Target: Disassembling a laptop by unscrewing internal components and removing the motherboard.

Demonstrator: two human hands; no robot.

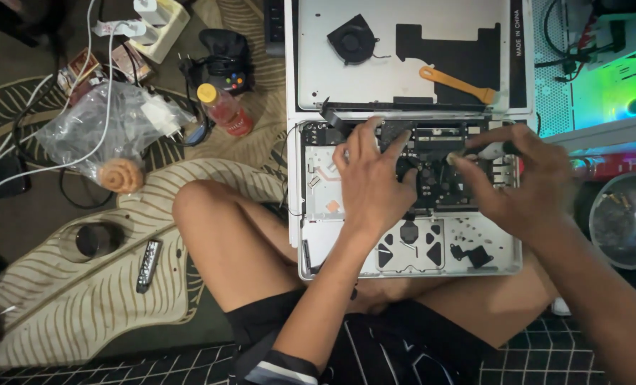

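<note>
An opened silver laptop base [475, 257] rests on my lap with its dark circuit board [439, 182] exposed. My left hand [371, 182] presses flat on the board, fingers spread toward the hinge. My right hand [525, 178] grips a small brush-like tool [485, 151] with a dark handle and pale tip, held against the board's right part. The removed bottom cover [403, 71] lies beyond, inside up, with a black fan [352, 39] and an orange plastic pry tool [457, 84] on it.
On the patterned rug to the left lie a clear plastic bag [108, 132], a red bottle with yellow cap [224, 108], a black game controller [224, 60], a power strip [157, 25] with cables and a small remote [147, 265]. A glass bowl [626, 221] sits right.
</note>
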